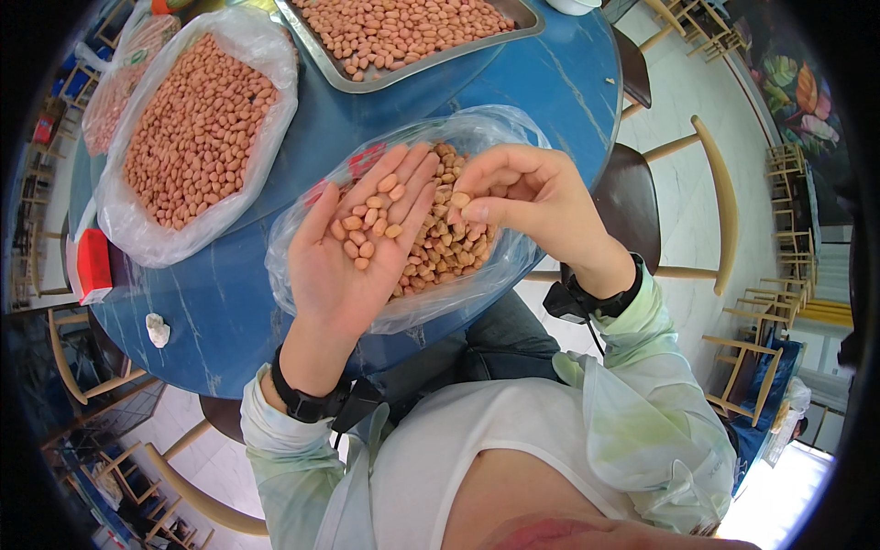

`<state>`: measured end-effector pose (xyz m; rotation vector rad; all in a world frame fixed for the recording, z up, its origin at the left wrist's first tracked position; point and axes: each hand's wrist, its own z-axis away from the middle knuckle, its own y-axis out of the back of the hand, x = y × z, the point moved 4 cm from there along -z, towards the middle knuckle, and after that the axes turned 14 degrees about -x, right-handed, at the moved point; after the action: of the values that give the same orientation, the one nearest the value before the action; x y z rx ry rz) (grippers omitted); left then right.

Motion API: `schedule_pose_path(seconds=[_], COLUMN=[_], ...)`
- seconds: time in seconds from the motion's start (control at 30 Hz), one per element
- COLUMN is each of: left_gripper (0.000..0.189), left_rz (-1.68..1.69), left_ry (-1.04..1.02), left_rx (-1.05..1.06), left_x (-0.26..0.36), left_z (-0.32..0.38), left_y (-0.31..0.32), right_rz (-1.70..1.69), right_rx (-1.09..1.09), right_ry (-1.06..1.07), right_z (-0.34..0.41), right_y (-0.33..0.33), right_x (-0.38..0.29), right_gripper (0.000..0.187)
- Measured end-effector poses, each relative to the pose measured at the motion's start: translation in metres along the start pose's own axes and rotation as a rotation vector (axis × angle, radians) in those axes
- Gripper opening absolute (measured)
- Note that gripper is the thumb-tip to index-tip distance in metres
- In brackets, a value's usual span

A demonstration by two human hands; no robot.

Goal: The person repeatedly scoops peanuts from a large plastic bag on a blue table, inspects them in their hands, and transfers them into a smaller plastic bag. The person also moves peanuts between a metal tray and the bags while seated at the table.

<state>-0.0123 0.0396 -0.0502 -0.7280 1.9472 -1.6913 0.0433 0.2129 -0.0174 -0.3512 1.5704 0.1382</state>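
Note:
Palm up and flat, my left hand [354, 251] carries several shelled peanuts [366, 225] with pinkish skins. My right hand [536, 196] pinches a single paler peanut [460, 200] between thumb and forefinger, just right of the left fingertips. Beneath both hands lies an open clear plastic bag [385, 315] of darker, wrinkled peanuts [450, 244]. The left hand covers part of the bag and its contents, so I cannot tell whether it rests on them.
A larger plastic bag [155, 249] of peanuts lies left on the blue round table [227, 323]. Behind is a metal tray [385, 84] of peanuts. A tied bag [130, 89], a red box [94, 265] and a crumpled white tissue [157, 331] sit leftward. A chair [629, 206] stands right.

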Motion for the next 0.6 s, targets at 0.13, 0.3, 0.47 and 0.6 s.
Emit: schedule_pose_path(seconds=[0.13,0.3,0.47,0.6], left_gripper=[0.058,0.058,0.058,0.059], left_rz=[0.022,0.026,0.031,0.04], left_ry=[-0.008,-0.017,-0.019,-0.019], left_rx=[-0.037,-0.041,-0.041,-0.043], left_x=[0.0004,0.0012,0.0012,0.0008], left_z=[-0.0001,0.0001,0.0002,0.0002], left_y=[0.0005,0.0005,0.0016,0.0004], right_rz=[0.056,0.403,0.504,0.726], right_rx=[0.08,0.062,0.071,0.103], right_ry=[0.138,0.16,0.185,0.192], right_z=[0.0031,0.0062,0.0077,0.0052], right_y=[-0.0018,-0.0016,-0.0017,-0.0004], right_x=[0.008,0.0043,0.0059,0.0072], right_gripper=[0.022,0.02,0.02,0.023])
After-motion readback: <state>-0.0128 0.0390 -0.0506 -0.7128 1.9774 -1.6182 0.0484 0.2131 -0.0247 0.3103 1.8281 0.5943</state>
